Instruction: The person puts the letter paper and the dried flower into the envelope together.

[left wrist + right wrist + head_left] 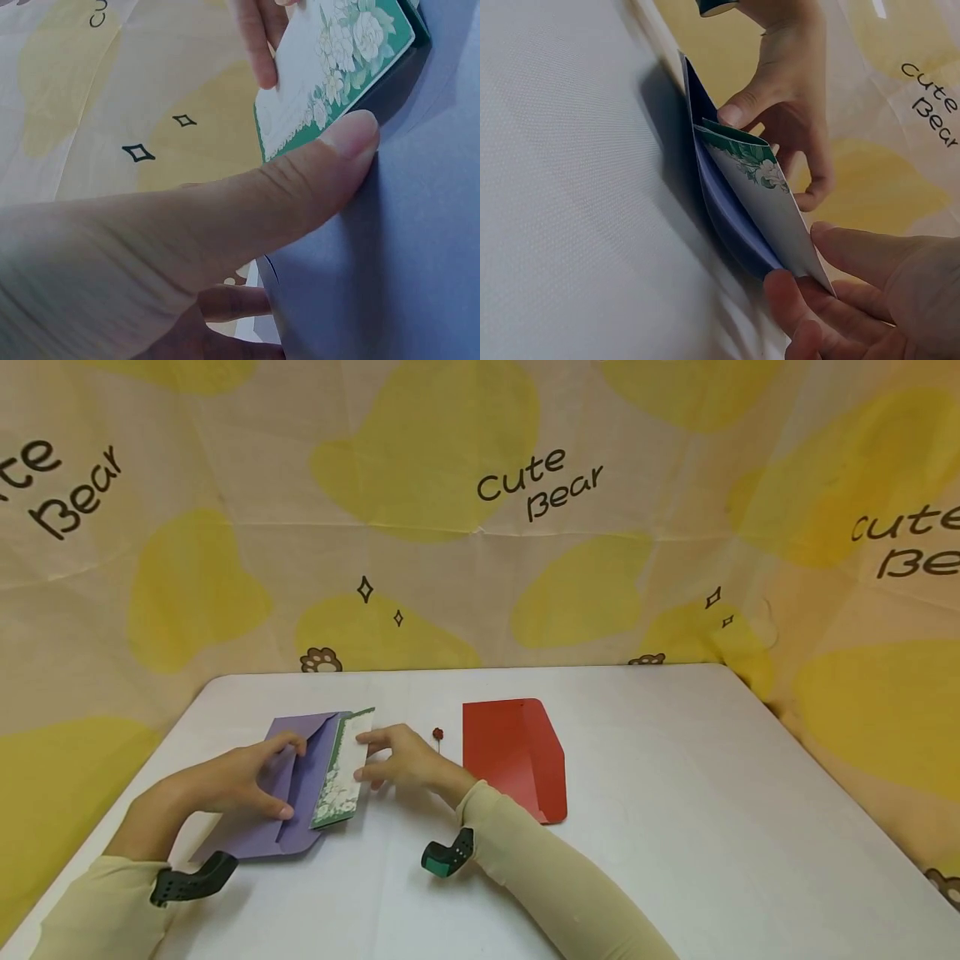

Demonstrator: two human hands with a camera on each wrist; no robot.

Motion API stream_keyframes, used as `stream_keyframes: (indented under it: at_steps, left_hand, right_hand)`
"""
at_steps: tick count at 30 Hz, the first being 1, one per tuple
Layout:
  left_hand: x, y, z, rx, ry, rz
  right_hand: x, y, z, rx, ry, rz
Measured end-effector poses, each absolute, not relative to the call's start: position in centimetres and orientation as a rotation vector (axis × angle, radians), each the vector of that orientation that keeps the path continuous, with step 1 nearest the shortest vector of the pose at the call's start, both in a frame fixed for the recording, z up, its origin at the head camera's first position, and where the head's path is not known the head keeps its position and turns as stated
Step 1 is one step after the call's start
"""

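Card (pixel 341 774) half inside purple envelope (pixel 296 793) (both hands (pixel 240 777) pinching).

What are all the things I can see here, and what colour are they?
purple envelope: 1, purple, left part of table, flap open
card: 1, white with green flowered edge, partly inside purple envelope
red envelope: 1, red, right of the hands, flap open
pin: 1, red head, between card and red envelope
table: 1, white, under everything
cloth backdrop: 1, cream with yellow shapes, behind table
left hand: 1, holds purple envelope
right hand: 1, holds card
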State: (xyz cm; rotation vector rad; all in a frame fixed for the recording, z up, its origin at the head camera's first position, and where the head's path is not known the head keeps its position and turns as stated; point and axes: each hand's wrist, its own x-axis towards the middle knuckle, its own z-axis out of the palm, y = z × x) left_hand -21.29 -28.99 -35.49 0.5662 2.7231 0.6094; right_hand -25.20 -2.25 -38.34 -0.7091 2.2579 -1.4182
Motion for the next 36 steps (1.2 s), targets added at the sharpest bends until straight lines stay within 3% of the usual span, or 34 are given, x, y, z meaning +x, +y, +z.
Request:
stream_keyframes:
  at_steps: [36]
  left_hand:
    - [-21.6,-28.6,-36.3,0.565,2.753,0.586]
  right_hand:
    - [-24.3,-3.5,-38.8,-0.695,2.479,-1.201]
